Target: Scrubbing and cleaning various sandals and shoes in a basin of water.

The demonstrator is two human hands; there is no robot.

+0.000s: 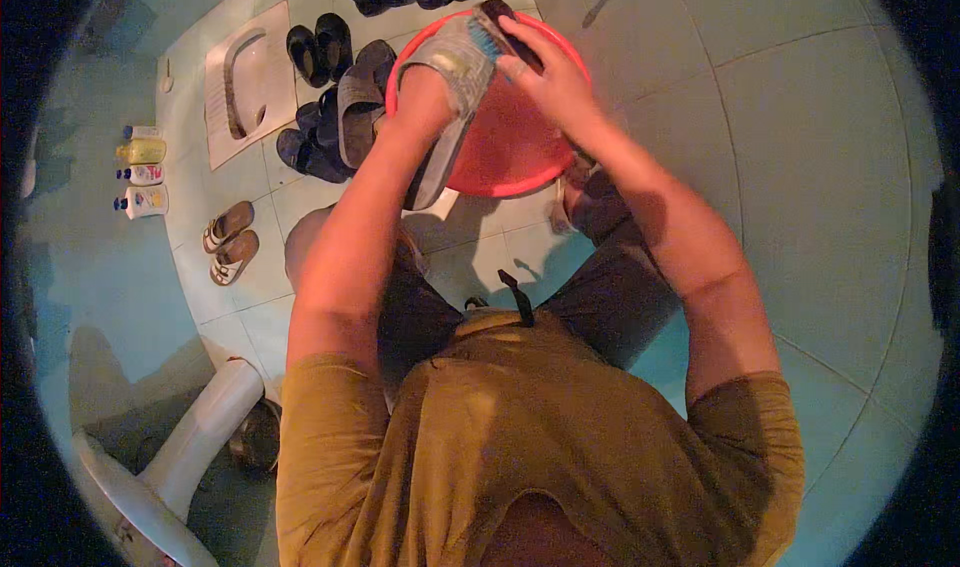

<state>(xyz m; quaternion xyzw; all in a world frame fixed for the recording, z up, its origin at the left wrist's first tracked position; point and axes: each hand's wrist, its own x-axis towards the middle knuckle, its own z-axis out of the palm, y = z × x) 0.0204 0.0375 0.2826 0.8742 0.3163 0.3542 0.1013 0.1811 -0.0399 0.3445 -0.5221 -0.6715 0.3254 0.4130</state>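
My left hand (429, 94) is pushed into a grey slide sandal (466, 68), wearing it under the broad strap, so its fingers are hidden. The sandal is tilted, toe away from me, above a red plastic basin (517, 143). In my right hand (553, 87) is a scrubbing brush (510, 34) with a dark back and blue bristles. Those bristles touch the strap near the toe end. The basin stands on the floor in front of my feet, its inside partly covered by the sandal and my hands.
Left of the basin lie another grey slide (354, 117) and several dark shoes (319, 49). Beyond them is a squat toilet (251, 79). Small sandals (231, 242) and several bottles (146, 169) lie farther left. A pedestal washbasin (202, 424) stands at lower left.
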